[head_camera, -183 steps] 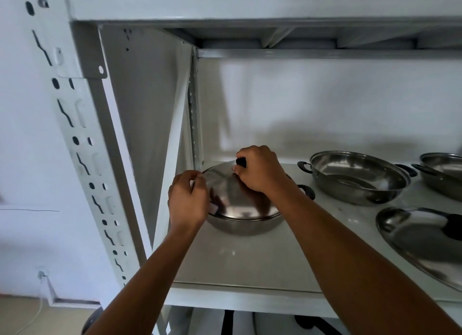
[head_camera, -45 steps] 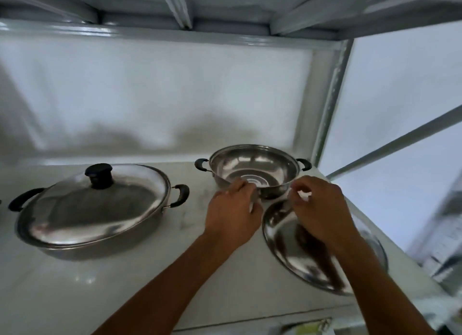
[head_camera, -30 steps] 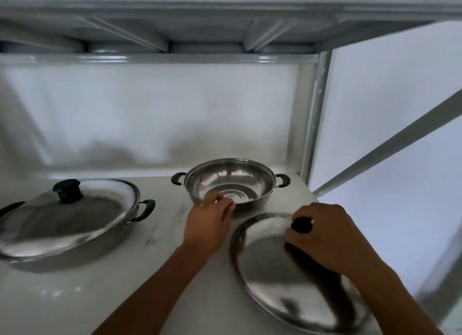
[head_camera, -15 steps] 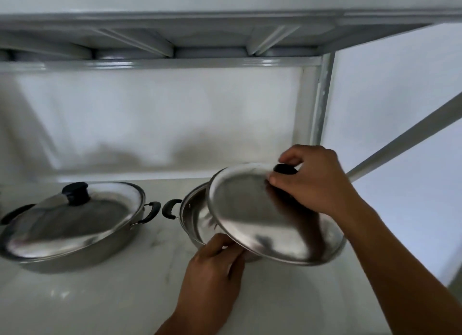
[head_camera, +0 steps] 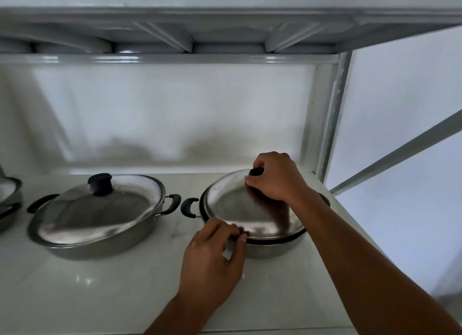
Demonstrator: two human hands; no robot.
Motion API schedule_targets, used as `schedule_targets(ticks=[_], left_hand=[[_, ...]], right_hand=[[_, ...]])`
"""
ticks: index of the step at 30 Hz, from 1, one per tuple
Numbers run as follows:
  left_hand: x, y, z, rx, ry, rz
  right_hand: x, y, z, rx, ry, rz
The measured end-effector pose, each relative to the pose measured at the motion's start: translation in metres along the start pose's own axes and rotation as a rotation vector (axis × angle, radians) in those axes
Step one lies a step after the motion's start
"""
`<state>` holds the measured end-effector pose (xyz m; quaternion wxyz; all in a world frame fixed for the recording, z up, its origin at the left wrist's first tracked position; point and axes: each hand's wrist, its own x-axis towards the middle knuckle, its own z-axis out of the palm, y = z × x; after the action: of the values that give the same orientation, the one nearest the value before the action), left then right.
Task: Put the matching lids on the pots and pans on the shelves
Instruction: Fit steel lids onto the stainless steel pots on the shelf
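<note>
A steel pot (head_camera: 272, 247) with black side handles stands at the right end of the white shelf (head_camera: 100, 284). A round steel lid (head_camera: 237, 207) lies on top of it, covering its opening. My right hand (head_camera: 275, 177) grips the lid's black knob from above. My left hand (head_camera: 212, 257) pinches the near rim of the lid and pot with its fingertips. To the left stands a wider steel pan (head_camera: 82, 244) with its own lid (head_camera: 100, 209) and black knob on it.
A third covered pan (head_camera: 8, 199) shows partly at the far left edge. The shelf's right upright post (head_camera: 330, 134) stands just behind the pot, and the upper shelf (head_camera: 225, 29) hangs overhead. A diagonal brace (head_camera: 400, 147) crosses on the right.
My right hand lowered the tilted lid onto the right pot, where it now sits flat. My left hand stayed at the pot's near rim.
</note>
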<state>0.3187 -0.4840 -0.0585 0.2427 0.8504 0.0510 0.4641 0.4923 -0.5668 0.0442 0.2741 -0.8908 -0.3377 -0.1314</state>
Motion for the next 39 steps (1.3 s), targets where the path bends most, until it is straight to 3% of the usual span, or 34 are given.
schedule_targets(ticks=[15,22,29,34,39], left_hand=[[0.0,-0.021,-0.003,-0.062,0.0,0.043],[-0.001,-0.023,-0.008,-0.062,-0.116,-0.004],[-0.015,-0.015,-0.024,-0.056,-0.27,-0.009],[-0.043,-0.012,-0.07,-0.054,-0.279,0.006],[-0.072,-0.04,-0.132,0.097,-0.182,0.018]], right_hand=[[-0.013,-0.016,0.004,-0.015,-0.019,0.071],[-0.04,-0.034,0.028,-0.352,0.016,0.083],[-0.091,-0.051,0.042,-0.276,0.104,0.191],[-0.155,-0.092,0.043,-0.233,0.301,0.09],[-0.204,-0.142,0.067,-0.171,0.314,-0.031]])
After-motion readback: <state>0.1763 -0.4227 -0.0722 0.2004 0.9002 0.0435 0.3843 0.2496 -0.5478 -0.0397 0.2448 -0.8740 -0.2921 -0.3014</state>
